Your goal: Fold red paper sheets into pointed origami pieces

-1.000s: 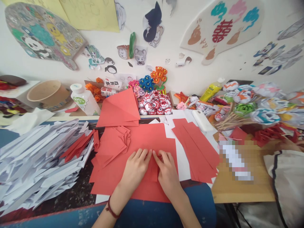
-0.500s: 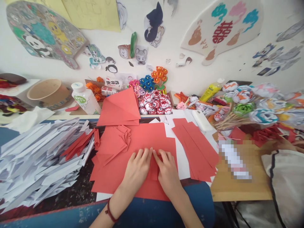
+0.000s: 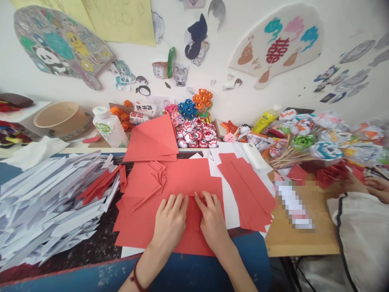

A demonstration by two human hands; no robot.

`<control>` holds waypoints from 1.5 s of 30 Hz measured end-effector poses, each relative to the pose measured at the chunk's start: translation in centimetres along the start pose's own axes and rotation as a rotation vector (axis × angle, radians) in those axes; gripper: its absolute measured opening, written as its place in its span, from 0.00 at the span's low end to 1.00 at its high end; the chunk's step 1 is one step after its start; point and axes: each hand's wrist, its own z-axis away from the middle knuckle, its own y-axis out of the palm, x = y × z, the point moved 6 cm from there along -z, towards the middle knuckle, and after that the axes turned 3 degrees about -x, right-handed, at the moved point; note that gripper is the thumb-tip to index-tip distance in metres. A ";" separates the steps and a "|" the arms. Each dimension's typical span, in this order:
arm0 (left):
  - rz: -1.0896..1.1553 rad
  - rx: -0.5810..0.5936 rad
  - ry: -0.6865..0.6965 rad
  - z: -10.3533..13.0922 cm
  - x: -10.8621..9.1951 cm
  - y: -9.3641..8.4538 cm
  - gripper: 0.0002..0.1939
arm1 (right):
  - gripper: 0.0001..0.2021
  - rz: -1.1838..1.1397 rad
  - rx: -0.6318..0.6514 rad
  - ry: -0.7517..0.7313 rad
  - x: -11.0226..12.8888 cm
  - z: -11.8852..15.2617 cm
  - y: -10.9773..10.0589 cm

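Since the earlier frames, the left hand point(image 3: 170, 217) has drawn a little leftward, opening a gap between its fingertips and those of the right hand point(image 3: 212, 215). Nearest the viewer, a dark red bracelet point(image 3: 135, 278) circles the left wrist. Both hands are palm down with bent fingers; whether either grips cannot be told, since the thumb undersides are hidden. Between them lies a folded red strip point(image 3: 192, 221), its top beside the right index fingertip. It rests on large red sheets point(image 3: 179, 174) spread over the dark bench point(image 3: 88, 249). Left of these is a heap of folded white strips point(image 3: 54, 202) topped with several red ones point(image 3: 99, 184); to the right, cut red strips point(image 3: 243, 186) overlap white paper. At the far right, another person's hand point(image 3: 377, 188) shows. Further back stand a white-capped bottle point(image 3: 107, 127) and red-and-white flowers point(image 3: 197, 134), and beyond, two painted fans point(image 3: 278, 44) hang on the wall point(image 3: 170, 24).
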 end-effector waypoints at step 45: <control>0.061 0.178 0.003 0.2 0.6 2.6 0.33 | 0.40 0.278 -0.049 0.077 0.6 0.5 -1.0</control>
